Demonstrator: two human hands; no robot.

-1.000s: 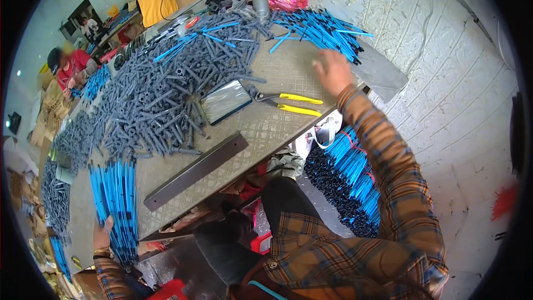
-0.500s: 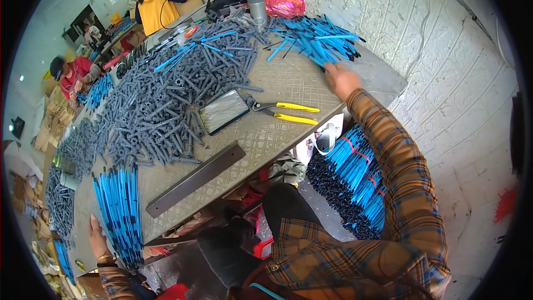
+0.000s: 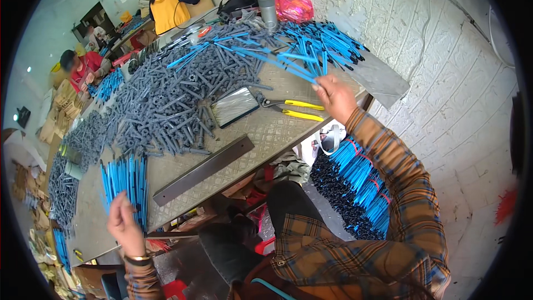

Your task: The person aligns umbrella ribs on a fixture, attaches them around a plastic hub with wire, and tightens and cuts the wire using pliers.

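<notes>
My right hand [image 3: 337, 99] is closed on the ends of a few thin blue sticks [image 3: 296, 69], which reach out leftward over the table and are partly smeared by motion. Behind it lies a loose heap of similar blue sticks with black tips [image 3: 347, 47]. At the lower left, my left hand [image 3: 125, 223] is raised in front of a row of blue sticks [image 3: 140, 180], fingers loosely apart with nothing visible in them. More blue sticks [image 3: 191, 55] lie on top of a large pile of grey plastic plugs [image 3: 161, 105].
On the table [image 3: 244, 133] are a dark metal bar [image 3: 202, 171], yellow-handled pliers [image 3: 302, 109] and a flat box of thin pale pieces [image 3: 234, 108]. A grey cup [image 3: 268, 12] and pink bag [image 3: 294, 4] stand behind. Tied blue bundles [image 3: 355, 172] sit below the right edge. Two co-workers sit farther off.
My right hand has drawn back toward me from the heap with blue sticks in it. My left hand has risen from beside the row of sticks to in front of it. The view has shifted slightly.
</notes>
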